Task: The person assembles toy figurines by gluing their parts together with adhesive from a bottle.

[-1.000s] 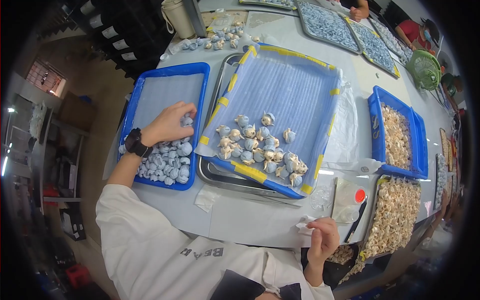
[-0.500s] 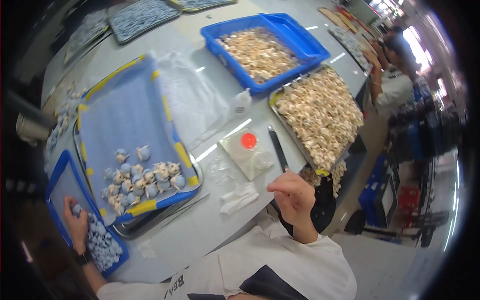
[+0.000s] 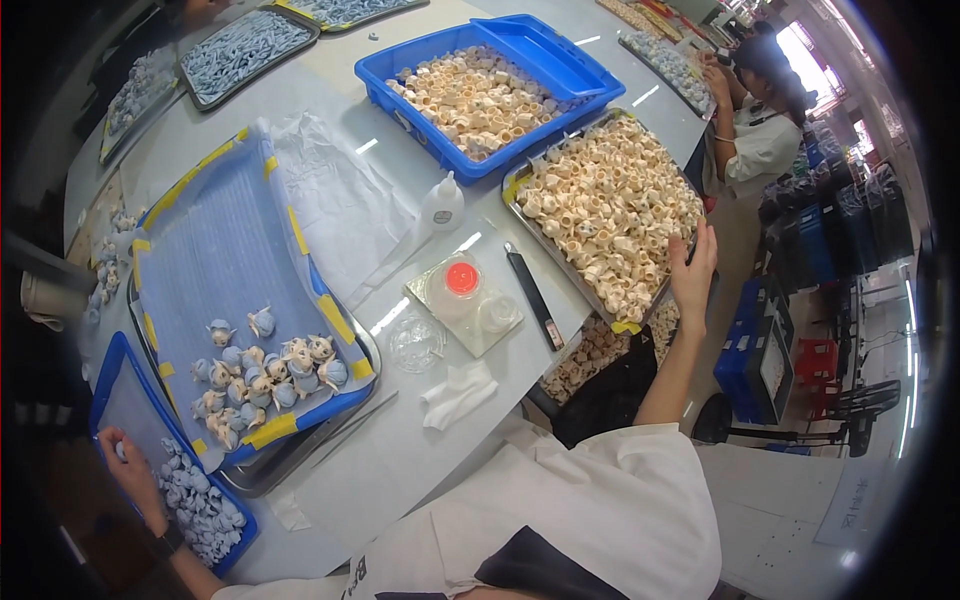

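Note:
My left hand [image 3: 133, 482], at the lower left, closes its fingers round a small blue-grey piece [image 3: 121, 452]. Below it, a blue tray [image 3: 118, 372] holds a heap of similar blue-grey pieces [image 3: 200, 505]. At the right, my right hand [image 3: 692, 275] reaches to the edge of a metal tray [image 3: 565, 258] heaped with hollow cream-coloured pieces [image 3: 610, 205]. Its fingers are stretched and apart at the pieces by the rim; nothing shows in them. A paper-lined blue tray [image 3: 345, 400] carries several blue-and-cream figures [image 3: 265, 380] near its front end.
A blue bin [image 3: 420, 130] of cream pieces stands at the back. Between the trays lie a white squeeze bottle [image 3: 442, 205], a red-centred round container [image 3: 462, 279], a black-handled tool [image 3: 533, 295], tweezers [image 3: 355, 428] and a crumpled cloth [image 3: 458, 395]. A person [image 3: 750, 125] works at the far right.
My right hand has moved from above the table's front edge to the cream pieces' tray. My left hand has shifted slightly left and down with the blue-grey piece. The view has turned a little right.

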A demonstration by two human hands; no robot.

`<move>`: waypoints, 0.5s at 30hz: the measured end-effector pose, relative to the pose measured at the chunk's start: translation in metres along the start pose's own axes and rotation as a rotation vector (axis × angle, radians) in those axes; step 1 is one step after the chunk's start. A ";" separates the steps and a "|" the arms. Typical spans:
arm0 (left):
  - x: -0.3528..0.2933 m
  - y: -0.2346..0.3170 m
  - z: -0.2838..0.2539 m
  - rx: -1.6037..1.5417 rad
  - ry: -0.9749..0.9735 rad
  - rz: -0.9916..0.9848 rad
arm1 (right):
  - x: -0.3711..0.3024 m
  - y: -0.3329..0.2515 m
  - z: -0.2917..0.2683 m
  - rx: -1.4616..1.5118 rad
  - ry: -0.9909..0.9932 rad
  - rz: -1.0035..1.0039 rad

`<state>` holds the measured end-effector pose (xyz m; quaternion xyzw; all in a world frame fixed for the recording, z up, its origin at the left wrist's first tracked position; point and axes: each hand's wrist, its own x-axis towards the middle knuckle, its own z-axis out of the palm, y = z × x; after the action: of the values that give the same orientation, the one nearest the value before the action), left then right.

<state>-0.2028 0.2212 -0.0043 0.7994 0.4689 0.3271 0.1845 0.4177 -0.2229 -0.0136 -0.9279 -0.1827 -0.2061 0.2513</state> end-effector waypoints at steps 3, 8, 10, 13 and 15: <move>-0.006 -0.019 0.000 -0.215 0.044 -0.237 | -0.010 -0.032 0.002 0.187 0.089 -0.115; -0.004 -0.033 -0.005 -0.325 0.036 -0.308 | -0.037 -0.050 -0.011 0.202 0.235 -0.169; -0.001 0.008 -0.009 -0.656 0.310 -0.520 | -0.044 -0.062 -0.032 0.151 -0.163 0.169; -0.016 -0.040 -0.045 -0.688 0.162 -0.402 | -0.053 -0.074 -0.048 0.056 -0.335 0.061; -0.018 -0.024 -0.061 -1.015 0.013 -0.445 | -0.063 -0.074 -0.042 0.009 -0.439 0.006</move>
<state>-0.2670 0.2164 0.0187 0.4898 0.4110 0.4701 0.6084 0.3191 -0.2011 0.0189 -0.9499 -0.2313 0.0027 0.2102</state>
